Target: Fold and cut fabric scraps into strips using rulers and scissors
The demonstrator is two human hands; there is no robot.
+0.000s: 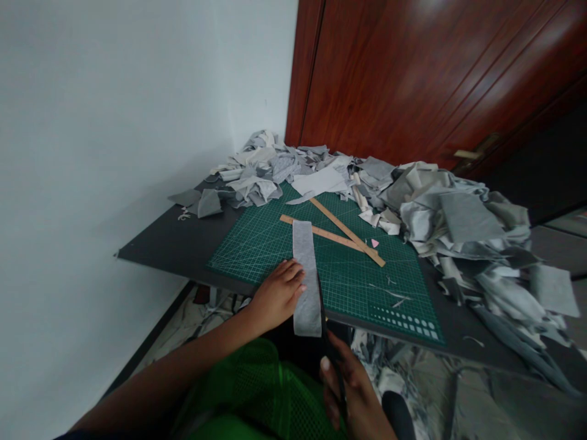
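Dark grey rectangular work table point(183, 244) carries everything; a large loose heap of grey fabric offcuts point(458, 226) lies well beyond and to the outer side of the right hand, running round the far edge of the table. Green gridded cutting mat point(275, 244) sits under the work. Two long thin wooden rulers point(342, 235), crossed in a narrow V, lie on the mat beyond the strip's far end, the nearer one passing just under or against it; cannot tell which. Long narrow strip of light grey felt-like fabric point(305, 275) lies lengthwise on the mat, its near end overhanging the table edge toward the body. Left hand point(277, 296) lies flat, fingers spread lightly, pressing on the strip's left edge just above the overhang. Right hand point(353, 397) is closed round the dark handles of black scissors point(326, 333), whose blades run up along the strip's right edge, just beside the left fingertips. Blade opening not resolvable. Judgement: a lengthwise trim along the right edge is in hand, near its start. Next stroke calls for firm hold-down, blades kept parallel to the edge, fingertips clear of them.
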